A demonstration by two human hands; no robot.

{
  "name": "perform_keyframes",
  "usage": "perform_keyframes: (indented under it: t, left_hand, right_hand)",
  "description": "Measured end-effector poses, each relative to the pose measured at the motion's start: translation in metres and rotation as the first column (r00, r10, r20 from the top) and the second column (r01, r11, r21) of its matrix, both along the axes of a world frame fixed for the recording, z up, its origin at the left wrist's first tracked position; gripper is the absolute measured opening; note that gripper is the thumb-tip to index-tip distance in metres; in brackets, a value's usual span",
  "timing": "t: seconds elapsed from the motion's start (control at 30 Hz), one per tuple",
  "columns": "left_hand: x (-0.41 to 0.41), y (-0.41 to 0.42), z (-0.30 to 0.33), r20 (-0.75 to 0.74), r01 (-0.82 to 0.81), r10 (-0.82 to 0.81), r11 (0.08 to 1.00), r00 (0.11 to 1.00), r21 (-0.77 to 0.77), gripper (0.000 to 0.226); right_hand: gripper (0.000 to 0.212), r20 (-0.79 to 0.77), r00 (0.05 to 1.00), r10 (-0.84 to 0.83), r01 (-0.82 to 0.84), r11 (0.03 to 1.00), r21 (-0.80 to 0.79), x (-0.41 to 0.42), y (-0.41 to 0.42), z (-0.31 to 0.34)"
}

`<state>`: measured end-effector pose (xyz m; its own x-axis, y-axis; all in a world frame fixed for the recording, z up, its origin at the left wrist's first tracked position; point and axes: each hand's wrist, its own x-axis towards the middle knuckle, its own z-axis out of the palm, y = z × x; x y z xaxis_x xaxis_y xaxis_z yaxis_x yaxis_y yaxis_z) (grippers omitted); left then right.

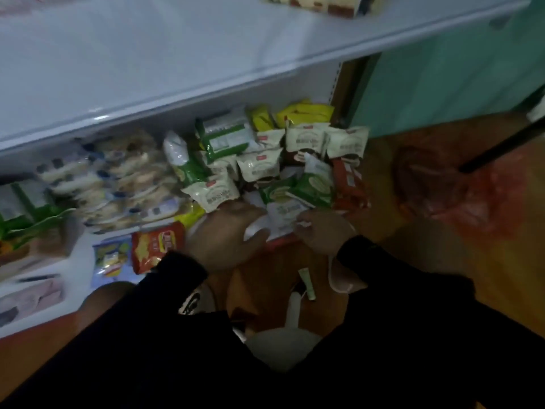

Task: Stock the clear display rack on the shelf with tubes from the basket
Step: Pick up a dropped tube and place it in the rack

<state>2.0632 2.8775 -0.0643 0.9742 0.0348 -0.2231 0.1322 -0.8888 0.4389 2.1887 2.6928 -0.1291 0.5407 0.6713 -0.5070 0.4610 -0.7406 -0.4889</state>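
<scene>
Two dark sleeves (383, 335), entering from 6 o'clock, converging toward centre; one pale green tube (307, 284), lying on the brown floor (442, 261) between the forearms, just below the hands, cap end toward 11 o'clock; one white blurred object (283, 346) below it at 6 o'clock, kind not determinable; basket and clear display rack not identifiable in this view; left hand (227, 231), one, back of hand up, fingers curled with thumb against a white packet (283, 215) at the front edge of the lower shelf (79, 273); right hand (323, 231), one, fingers bent and pinching the same packet's right edge; exact closure of both blurred, but both hold the packet; beyond the hands, at 12 o'clock, a heap of snack packets on the lower shelf: cream-white packets (259, 168), at least six; green packets (298, 190), at least three in the heap, one larger green-and-white bag (225, 137) behind; yellow packets (303, 113), two, at the back; red packets (349, 184), a stack at 1 o'clock, count unclear; at 9 o'clock, stacked clear-wrapped biscuit packs (124, 178), count unclear; one orange-red packet (156, 246) near the left wrist; farthest, one white upper shelf (177, 63) across the top; one reddish plastic bag (460, 187) on the floor at 3 o'clock.
</scene>
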Motion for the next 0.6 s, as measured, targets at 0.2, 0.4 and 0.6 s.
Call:
perform_keyframes:
  t: [0.2,0.4,0.6]
  left_hand:
    - [0.045,-0.023,-0.108,-0.417,0.049,-0.057,0.998,0.907,-0.03,0.061]
    - [0.069,-0.054,-0.189,-0.49,0.137,-0.181,0.983,0.853,-0.123,0.041]
    - [0.078,-0.094,-0.258,-0.591,0.291,-0.314,0.947,0.743,-0.137,0.04]
  right_hand:
    - [0.035,-0.049,0.95,-0.308,0.294,0.937,-0.19,0.001,-0.015,-0.084]
    - [0.027,-0.199,0.856,-0.478,0.382,0.842,-0.381,-0.021,-0.037,-0.176]
    - [0.037,-0.33,0.694,-0.64,0.455,0.744,-0.489,-0.056,-0.065,-0.247]
